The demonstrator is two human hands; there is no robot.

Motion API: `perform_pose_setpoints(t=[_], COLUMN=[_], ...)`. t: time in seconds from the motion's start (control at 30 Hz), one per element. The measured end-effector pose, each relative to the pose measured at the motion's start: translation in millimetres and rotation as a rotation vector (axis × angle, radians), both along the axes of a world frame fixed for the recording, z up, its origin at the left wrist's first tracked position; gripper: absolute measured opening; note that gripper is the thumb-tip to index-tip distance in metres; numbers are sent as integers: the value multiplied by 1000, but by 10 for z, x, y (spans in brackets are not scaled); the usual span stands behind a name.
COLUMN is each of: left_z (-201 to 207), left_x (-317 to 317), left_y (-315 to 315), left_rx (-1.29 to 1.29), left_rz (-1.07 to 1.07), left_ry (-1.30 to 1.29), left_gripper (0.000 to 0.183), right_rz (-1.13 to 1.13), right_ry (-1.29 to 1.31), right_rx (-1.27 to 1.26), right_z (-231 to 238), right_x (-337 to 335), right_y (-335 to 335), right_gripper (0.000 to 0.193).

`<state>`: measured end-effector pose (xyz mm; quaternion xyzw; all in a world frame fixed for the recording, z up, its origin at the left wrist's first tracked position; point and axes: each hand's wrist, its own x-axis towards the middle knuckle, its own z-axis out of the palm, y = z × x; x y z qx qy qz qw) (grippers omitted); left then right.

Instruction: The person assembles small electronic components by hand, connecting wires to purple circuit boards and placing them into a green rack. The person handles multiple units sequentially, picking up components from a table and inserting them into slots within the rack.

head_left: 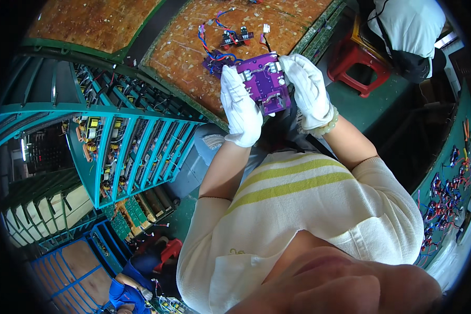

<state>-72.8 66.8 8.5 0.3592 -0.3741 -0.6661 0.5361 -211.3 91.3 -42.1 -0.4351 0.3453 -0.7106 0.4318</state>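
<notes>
Between my white-gloved hands, a purple circuit board [263,82] is held by its two sides above the wooden bench top [188,68]. My left hand [239,107] closes on the board's left edge, and my right hand [307,89] grips its right edge. Most of the fingertips are hidden behind the board. Just beyond my left hand sits a dark purple part [218,63] with red, blue and black wires; whether it joins the board cannot be made out. A small black part [235,37] lies farther back on the bench, near a white connector [266,28] on dark wires.
A teal rack [141,152] full of circuit boards stands at the left. To the right are a red stool [358,63] beside a seated person [405,31] and a green surface with many wired parts [442,201]. Another person in blue [125,290] works at the lower left.
</notes>
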Motion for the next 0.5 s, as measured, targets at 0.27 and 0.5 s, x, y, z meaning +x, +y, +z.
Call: perform_pose_setpoints(t=[0.27, 0.5], left_z=[-1, -188], left_x=[58, 16], left_y=[-56, -103], left_rx=[-121, -181], left_rz=[-101, 224], left_ry=[-118, -182], left_gripper=[63, 53], right_rz=[159, -211], right_ry=[-117, 606], right_rx=[43, 115], right_z=[38, 304], right_x=[-88, 181], right_y=[-26, 209], right_gripper=[34, 32])
